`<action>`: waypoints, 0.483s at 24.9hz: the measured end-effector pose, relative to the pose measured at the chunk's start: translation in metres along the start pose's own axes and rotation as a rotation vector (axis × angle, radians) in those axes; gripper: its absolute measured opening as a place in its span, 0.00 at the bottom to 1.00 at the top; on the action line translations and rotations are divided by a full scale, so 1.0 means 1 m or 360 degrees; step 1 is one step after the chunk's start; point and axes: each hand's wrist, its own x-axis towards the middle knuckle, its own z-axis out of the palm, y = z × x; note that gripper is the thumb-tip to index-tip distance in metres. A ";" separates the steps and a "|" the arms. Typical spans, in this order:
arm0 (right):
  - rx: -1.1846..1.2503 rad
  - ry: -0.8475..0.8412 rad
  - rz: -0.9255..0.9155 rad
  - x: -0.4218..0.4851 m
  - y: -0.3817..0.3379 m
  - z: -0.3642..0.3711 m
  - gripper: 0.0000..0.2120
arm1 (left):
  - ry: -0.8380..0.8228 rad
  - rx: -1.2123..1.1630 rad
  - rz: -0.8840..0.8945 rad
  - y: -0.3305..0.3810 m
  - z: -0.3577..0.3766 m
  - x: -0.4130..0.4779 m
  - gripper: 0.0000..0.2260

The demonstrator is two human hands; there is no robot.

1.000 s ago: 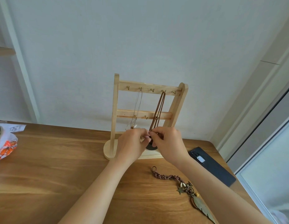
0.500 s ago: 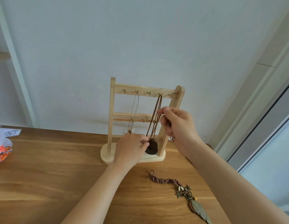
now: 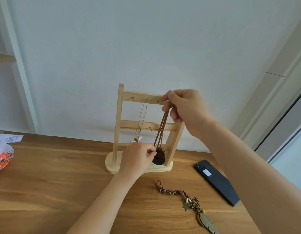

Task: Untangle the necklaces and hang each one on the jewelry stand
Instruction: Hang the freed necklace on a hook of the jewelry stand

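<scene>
Brown cord necklace (image 3: pixel 160 132) is held taut in front of the jewelry stand (image 3: pixel 118 125), pinched at the upper rail by the right hand (image 3: pixel 186 110) and just above its dark pendant (image 3: pixel 159 157) by the left hand (image 3: pixel 138 157). Whether it is hooked cannot be told behind the fingers. A thin pale necklace (image 3: pixel 143 119) is hung from an upper hook; a braided necklace (image 3: pixel 173 192) is laid on the tabletop (image 3: pixel 53 183) in front.
</scene>
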 end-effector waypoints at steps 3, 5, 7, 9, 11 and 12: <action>-0.0138 -0.0046 -0.0091 -0.018 0.017 0.008 0.12 | -0.0077 0.0001 0.0003 0.000 -0.006 0.002 0.09; -0.0176 -0.0047 -0.0077 -0.033 0.040 0.013 0.12 | -0.0158 0.0039 0.0006 -0.001 -0.010 0.004 0.08; -0.0206 -0.0071 0.0034 -0.040 0.064 0.016 0.14 | -0.0234 0.0074 -0.0014 0.000 -0.012 0.006 0.09; -0.0192 -0.0074 0.0144 -0.039 0.080 0.016 0.16 | -0.0224 -0.0016 -0.0060 0.000 -0.014 0.005 0.08; -0.0139 -0.0079 0.0200 -0.037 0.089 0.015 0.16 | -0.0161 -0.0084 -0.0058 0.000 -0.014 0.004 0.08; -0.0110 -0.0076 0.0198 -0.037 0.092 0.014 0.15 | -0.0122 -0.0119 -0.0062 -0.001 -0.015 0.003 0.07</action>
